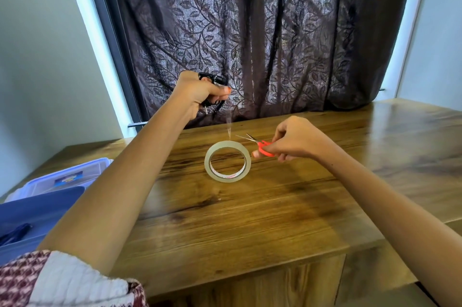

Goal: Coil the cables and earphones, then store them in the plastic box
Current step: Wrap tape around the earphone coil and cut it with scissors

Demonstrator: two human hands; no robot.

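1. Wooden table [287,206]; bears the tape roll; dark leaf-patterned curtain [250,32] behind.
2. Plastic box [67,176], clear with blue lid [37,209] beside it; at the table's left edge, well apart from both hands.
3. Left hand [197,93]; raised, fist pressed together around a coiled black cable [212,79]; thumb pinching a strip of clear tape [228,126] running down to the roll.
4. Right hand [295,139]; fingers closed through the handles of red scissors [262,148]; blades slightly parted, pointing at the strip.
5. Clear tape roll [227,161]; flat on the table.
6. Step, as judged: binding 1 coil; next move calls for snipping the taut strip, wrapping it, then boxing.
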